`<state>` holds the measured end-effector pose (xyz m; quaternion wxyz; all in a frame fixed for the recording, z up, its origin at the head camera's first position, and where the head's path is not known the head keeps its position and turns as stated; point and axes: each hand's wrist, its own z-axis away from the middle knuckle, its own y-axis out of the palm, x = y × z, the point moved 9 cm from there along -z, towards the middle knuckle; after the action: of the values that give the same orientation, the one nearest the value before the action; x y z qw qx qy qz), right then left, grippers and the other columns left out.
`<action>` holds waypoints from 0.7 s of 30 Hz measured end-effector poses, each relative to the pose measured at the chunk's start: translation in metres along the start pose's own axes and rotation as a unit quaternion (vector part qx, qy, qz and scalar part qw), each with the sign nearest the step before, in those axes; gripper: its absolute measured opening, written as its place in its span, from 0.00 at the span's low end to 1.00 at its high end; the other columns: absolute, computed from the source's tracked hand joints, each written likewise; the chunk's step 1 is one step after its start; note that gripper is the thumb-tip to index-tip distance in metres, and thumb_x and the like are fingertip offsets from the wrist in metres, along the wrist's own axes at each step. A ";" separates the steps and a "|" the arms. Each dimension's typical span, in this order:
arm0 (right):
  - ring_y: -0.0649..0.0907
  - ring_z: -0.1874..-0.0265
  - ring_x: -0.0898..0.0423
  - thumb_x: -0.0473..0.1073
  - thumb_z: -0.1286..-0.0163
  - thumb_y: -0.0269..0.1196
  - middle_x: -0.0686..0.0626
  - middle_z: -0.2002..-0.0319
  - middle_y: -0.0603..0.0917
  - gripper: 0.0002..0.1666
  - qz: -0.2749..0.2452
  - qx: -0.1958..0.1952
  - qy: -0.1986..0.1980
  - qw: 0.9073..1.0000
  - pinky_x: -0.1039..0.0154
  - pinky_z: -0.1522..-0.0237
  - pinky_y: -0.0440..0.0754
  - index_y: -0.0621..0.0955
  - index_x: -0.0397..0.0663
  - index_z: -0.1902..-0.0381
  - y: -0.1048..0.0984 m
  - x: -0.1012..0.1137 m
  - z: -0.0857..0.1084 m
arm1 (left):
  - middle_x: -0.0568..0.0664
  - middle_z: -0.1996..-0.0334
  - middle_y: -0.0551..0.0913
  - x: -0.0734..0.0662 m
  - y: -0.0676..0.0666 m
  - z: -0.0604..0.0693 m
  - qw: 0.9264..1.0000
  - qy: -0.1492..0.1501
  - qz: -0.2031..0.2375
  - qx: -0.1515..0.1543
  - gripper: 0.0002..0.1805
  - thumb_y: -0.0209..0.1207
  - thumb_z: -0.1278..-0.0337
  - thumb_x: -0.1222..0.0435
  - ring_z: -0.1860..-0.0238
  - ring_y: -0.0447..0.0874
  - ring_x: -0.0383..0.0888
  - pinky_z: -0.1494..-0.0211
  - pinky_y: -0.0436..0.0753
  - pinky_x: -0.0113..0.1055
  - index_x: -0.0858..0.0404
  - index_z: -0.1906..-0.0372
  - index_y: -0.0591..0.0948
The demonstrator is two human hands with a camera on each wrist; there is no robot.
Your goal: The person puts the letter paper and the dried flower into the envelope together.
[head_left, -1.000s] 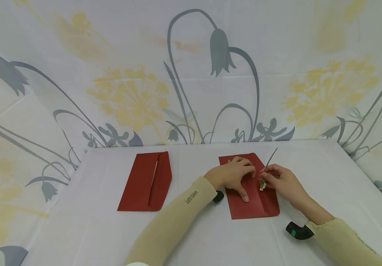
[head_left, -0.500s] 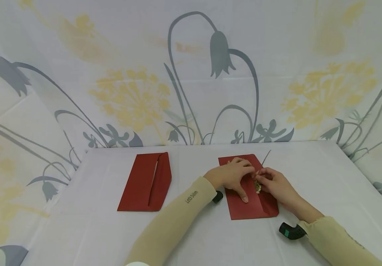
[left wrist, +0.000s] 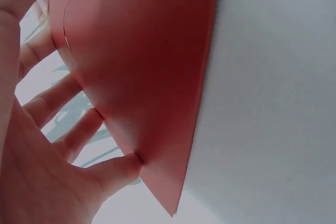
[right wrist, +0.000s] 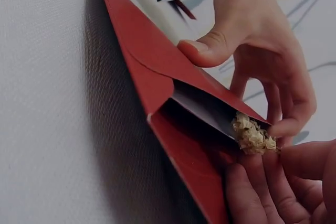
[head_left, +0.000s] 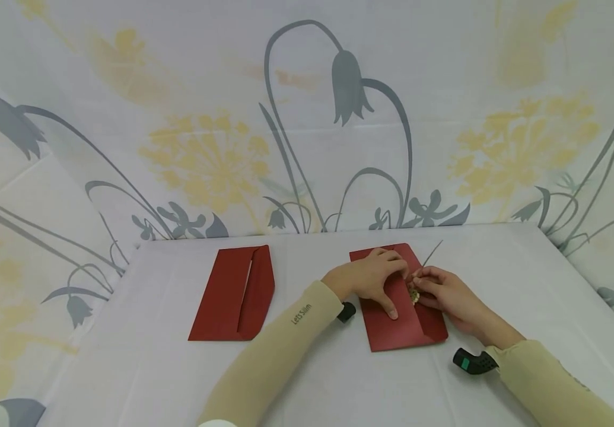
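A red envelope [head_left: 392, 337] lies at right on the white table, its flap side facing right and its pocket gaping. My left hand [head_left: 373, 279] is on its front panel, thumb on the paper and fingers curled at the pocket's edge; fingertips [left wrist: 128, 163] meet the paper in the left wrist view. My right hand [head_left: 453, 296] pinches a sprig of small cream dried flowers [right wrist: 253, 134], its thin dark stem [head_left: 432, 253] pointing away to the upper right. The flower head is at the pocket's mouth, partly covered by fingers in the head view.
A second red envelope [head_left: 223, 296] lies flat to the left, flap side right, with a pale strip showing in its opening. Black wrist devices [head_left: 474, 362] sit at both sleeves. A floral-print cloth [head_left: 307, 118] hangs behind the table.
My right hand has moved slightly left with the sprig, bringing the flower head to the envelope's opening. The left hand stays on the envelope, whose front panel now stands more raised.
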<state>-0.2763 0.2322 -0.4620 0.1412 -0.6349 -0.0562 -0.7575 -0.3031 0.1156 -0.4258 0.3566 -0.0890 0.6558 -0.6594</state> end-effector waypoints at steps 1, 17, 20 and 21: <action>0.81 0.54 0.64 0.40 0.21 0.54 0.50 0.52 0.78 0.15 -0.006 0.001 0.002 1.000 0.64 0.52 0.83 0.70 0.33 0.47 -0.001 -0.001 0.000 | 0.38 0.41 0.67 0.000 0.000 0.000 1.000 0.000 0.001 0.000 0.39 0.76 0.64 0.40 0.32 0.55 0.42 0.40 0.68 0.27 0.49 0.46 0.72; 0.81 0.55 0.60 0.42 0.23 0.56 0.46 0.54 0.79 0.16 -0.005 0.021 0.005 1.000 0.60 0.52 0.84 0.71 0.34 0.47 0.004 0.002 -0.003 | 0.38 0.37 0.64 0.001 -0.001 0.000 1.000 0.014 0.011 -0.004 0.39 0.77 0.65 0.40 0.31 0.53 0.41 0.39 0.68 0.27 0.48 0.46 0.72; 0.82 0.56 0.60 0.41 0.23 0.57 0.46 0.53 0.80 0.18 0.012 0.009 0.001 1.000 0.61 0.52 0.84 0.71 0.32 0.46 0.006 0.003 -0.004 | 0.38 0.34 0.62 0.001 -0.001 0.001 1.000 0.011 0.005 -0.006 0.39 0.77 0.65 0.40 0.30 0.52 0.41 0.38 0.68 0.28 0.48 0.46 0.72; 0.83 0.56 0.60 0.41 0.23 0.57 0.45 0.53 0.81 0.18 0.020 0.006 -0.001 1.000 0.61 0.52 0.84 0.71 0.31 0.46 0.006 0.003 -0.005 | 0.38 0.33 0.62 0.001 -0.002 0.001 1.000 0.009 0.004 -0.006 0.39 0.76 0.65 0.40 0.30 0.52 0.41 0.38 0.68 0.28 0.48 0.45 0.72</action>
<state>-0.2796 0.2247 -0.4606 0.1598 -0.6361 -0.0482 -0.7533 -0.3043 0.1138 -0.4246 0.3525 -0.0824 0.6634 -0.6549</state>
